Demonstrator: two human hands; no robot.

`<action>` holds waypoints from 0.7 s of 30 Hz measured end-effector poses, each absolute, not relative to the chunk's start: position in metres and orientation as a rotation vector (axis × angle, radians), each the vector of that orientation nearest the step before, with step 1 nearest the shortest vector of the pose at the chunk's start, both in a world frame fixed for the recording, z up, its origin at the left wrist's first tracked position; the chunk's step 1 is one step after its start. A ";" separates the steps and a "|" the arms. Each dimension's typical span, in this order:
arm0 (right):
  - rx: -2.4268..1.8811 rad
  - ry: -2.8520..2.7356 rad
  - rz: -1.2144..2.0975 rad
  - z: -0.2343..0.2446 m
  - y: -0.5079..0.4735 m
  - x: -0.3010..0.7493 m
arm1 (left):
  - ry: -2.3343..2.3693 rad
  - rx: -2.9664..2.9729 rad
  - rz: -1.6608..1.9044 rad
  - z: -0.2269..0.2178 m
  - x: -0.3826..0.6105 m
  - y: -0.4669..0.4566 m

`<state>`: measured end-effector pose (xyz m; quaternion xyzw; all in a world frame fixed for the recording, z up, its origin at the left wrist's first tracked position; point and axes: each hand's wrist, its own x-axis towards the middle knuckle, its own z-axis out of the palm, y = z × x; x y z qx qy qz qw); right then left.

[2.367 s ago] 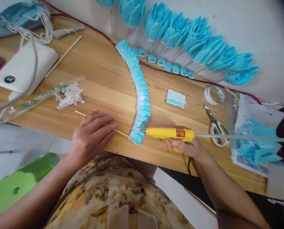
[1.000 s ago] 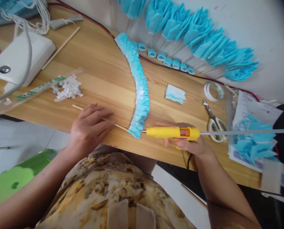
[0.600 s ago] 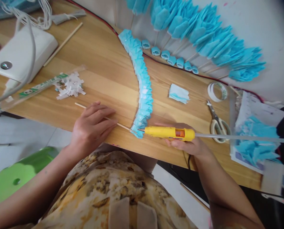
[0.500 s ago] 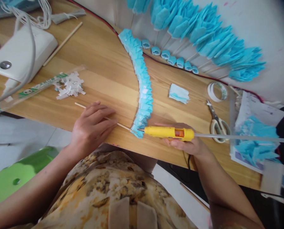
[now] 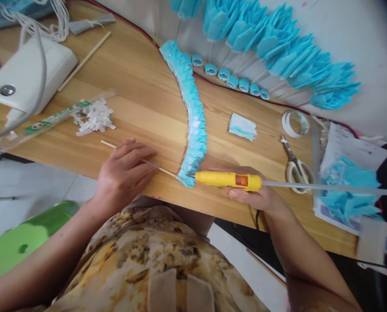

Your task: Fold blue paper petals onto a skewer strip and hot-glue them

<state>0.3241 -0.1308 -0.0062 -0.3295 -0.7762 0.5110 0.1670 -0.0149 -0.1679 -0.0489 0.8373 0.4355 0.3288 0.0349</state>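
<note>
My right hand (image 5: 245,190) is wrapped round a yellow hot glue gun (image 5: 213,178), a long clear glue stick (image 5: 310,186) poking out of its back. The gun's nozzle is at the near end of a curved row of overlapping blue petal pieces (image 5: 196,123) lying on the table. My left hand (image 5: 125,173) holds a thin wooden stick (image 5: 167,172) under its fingers, close to the tabletop. The stick's right tip meets the lowest blue piece; whether it is stuck there I cannot tell.
Blue paper flowers on stems (image 5: 245,30) line the wall, with several small blue rolls (image 5: 224,74) below. Scissors (image 5: 296,169), a tape roll (image 5: 295,123) and a folded blue stack (image 5: 242,126) lie right. White paper scraps (image 5: 98,117) and a power bank (image 5: 31,71) are left.
The glue gun's nozzle has shifted very slightly along the lowest blue piece. The whole view has moved a little; both hands keep their hold.
</note>
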 end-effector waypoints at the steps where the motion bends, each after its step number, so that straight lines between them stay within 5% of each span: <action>1: -0.928 -2.217 1.444 -0.006 -0.131 0.324 | 1.340 2.577 1.003 -0.049 -0.015 -0.168; 21: -0.953 -2.353 1.342 0.002 -0.126 0.330 | 1.334 2.550 1.014 -0.049 -0.015 -0.167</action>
